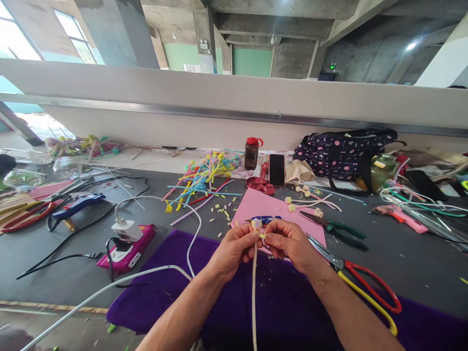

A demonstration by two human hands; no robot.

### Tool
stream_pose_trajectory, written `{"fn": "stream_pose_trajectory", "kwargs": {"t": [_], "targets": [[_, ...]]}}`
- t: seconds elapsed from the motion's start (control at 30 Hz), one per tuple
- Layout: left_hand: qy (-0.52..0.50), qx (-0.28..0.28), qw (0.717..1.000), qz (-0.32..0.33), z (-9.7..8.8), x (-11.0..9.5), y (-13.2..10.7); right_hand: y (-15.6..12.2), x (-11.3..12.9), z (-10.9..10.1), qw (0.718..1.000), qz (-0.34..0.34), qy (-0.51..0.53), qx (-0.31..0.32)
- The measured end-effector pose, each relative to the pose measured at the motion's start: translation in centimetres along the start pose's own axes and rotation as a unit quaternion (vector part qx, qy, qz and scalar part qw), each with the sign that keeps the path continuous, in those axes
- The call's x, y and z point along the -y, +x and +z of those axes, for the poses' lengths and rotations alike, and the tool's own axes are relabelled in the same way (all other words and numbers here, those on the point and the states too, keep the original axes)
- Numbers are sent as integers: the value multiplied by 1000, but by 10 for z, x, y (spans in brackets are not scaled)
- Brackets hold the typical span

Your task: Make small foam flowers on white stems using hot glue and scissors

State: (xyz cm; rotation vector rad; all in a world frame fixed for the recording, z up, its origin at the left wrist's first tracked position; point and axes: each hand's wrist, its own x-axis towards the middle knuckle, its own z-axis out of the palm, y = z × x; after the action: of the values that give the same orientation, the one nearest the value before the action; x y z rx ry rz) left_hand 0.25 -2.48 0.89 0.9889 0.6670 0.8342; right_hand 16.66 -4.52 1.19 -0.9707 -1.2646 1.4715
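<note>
My left hand (234, 248) and my right hand (288, 243) meet over a purple cloth (175, 287), fingers pinched together. Between them they grip the top of a cream pipe-cleaner stem (253, 297) that hangs down toward me. A small pale flower bud (256, 224) sits at the stem's tip, just above my thumbs. A yellow bit shows between the fingertips. Under my hands lies a pink paper sheet (256, 204) with a blue tool (268, 220) on it.
Red-and-yellow scissors (365, 287) and green pliers (340, 229) lie to the right. Left are a pink power strip (127, 248) with a white plug, cables and a blue glue gun (75, 205). Behind: colourful pipe cleaners (204, 178), a bottle (251, 152), a phone (277, 170), a spotted bag (343, 153).
</note>
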Motion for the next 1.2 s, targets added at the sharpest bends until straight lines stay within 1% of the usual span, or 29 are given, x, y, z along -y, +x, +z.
{"fn": "stream_pose_trajectory", "kwargs": {"t": [0.27,0.5,0.73,0.9,0.97,1.07,1.13,1.2], "targets": [[6,-11,1000,-12,1,0,0,-1,2,2,999,-20,-27,-8],[9,12,1000,-9,0,1,-1,-1,1,-1,1000,-20,-7,20],[18,27,999,-11,-1,2,-2,-1,0,-5,999,-4,18,37],[12,25,1000,-12,0,2,-2,2,0,-4,999,10,24,40],[11,16,1000,-9,1,2,-1,3,4,-2,1000,9,-4,25],[2,2,1000,-6,1,2,1,-4,14,-4,997,-19,-71,-35],[-9,3,1000,-5,0,2,2,-19,17,-13,990,-40,-99,-88],[-24,9,1000,-5,-2,2,2,-40,16,-28,984,-37,-124,-125]]}}
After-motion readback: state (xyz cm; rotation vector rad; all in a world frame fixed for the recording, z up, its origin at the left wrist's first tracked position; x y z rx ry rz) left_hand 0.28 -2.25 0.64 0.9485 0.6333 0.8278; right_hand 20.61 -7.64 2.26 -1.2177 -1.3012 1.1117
